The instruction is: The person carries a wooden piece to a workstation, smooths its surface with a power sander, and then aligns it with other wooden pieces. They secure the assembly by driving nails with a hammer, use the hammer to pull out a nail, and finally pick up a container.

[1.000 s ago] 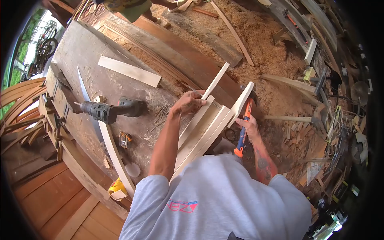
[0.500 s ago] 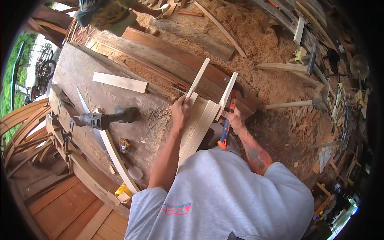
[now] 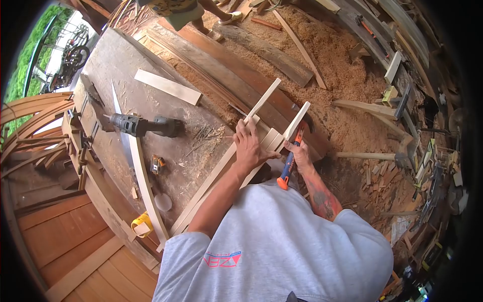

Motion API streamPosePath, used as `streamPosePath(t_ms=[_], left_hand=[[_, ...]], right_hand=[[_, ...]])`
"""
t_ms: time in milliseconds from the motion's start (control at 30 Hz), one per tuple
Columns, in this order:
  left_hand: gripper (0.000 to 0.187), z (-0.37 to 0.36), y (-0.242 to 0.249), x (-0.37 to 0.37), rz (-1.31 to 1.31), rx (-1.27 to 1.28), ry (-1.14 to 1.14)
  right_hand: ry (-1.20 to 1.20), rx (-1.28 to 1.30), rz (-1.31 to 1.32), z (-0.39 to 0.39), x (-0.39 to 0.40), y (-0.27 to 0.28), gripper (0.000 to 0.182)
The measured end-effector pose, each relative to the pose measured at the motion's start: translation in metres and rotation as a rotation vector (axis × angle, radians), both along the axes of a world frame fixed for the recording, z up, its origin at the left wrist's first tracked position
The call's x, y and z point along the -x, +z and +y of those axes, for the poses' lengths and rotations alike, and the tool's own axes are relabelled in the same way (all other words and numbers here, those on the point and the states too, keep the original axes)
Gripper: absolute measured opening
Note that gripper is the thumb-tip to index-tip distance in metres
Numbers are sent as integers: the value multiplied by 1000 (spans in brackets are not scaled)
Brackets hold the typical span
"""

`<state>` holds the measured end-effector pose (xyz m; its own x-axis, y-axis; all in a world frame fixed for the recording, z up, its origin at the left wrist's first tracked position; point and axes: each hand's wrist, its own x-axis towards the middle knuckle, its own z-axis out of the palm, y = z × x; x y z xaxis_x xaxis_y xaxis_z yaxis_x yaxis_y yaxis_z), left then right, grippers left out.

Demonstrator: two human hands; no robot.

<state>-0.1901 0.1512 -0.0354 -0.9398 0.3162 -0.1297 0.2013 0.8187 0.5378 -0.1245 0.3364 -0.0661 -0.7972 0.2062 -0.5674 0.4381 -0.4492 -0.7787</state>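
A pale wooden frame [image 3: 211,183] of long slats lies over the edge of the grey workbench [image 3: 121,75], with two short cross pieces [image 3: 264,100] sticking up at its far end. My left hand [image 3: 250,146] presses flat on the slats near that end. My right hand [image 3: 301,153] grips a hammer [image 3: 292,158] with an orange and blue handle, its head beside the right cross piece [image 3: 297,121].
A black power drill [image 3: 143,125] and loose nails [image 3: 204,136] lie on the bench, with a loose board [image 3: 168,86], a curved strip [image 3: 143,186] and a yellow tape measure [image 3: 141,224]. Sawdust and offcuts cover the floor. Another person's legs [image 3: 201,10] stand beyond the bench.
My left hand has moved from the left cross piece down onto the slats and now presses flat. The hammer stays by the right cross piece. The view shifted slightly.
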Motion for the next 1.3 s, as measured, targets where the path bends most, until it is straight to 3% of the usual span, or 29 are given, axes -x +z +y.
streamPosePath(t_ms=[67,300,500,667,733,900,1100,1300], left_hand=[[154,4,6,-3,7,119,-48],[153,11,1,-7,-10,155,-47],[136,6,-7,-14,172,148,-85],[134,4,-12,-15,193,147,-90],[133,3,-13,-15,198,159,-90],[134,1,-15,-15,213,152,-107],[134,1,-20,-14,249,113,-102],[133,0,-15,-11,213,102,-108]], right_hand=[[3,13,-17,0,0,-4,38],[-45,-94,24,-1,-2,-27,43],[-109,-181,51,4,-10,-11,45],[-142,87,-123,27,-42,6,33],[-77,-38,-233,42,-62,27,29],[-204,307,-326,54,-119,53,23],[-28,294,-283,30,-118,90,21],[18,384,-221,12,-105,75,20]])
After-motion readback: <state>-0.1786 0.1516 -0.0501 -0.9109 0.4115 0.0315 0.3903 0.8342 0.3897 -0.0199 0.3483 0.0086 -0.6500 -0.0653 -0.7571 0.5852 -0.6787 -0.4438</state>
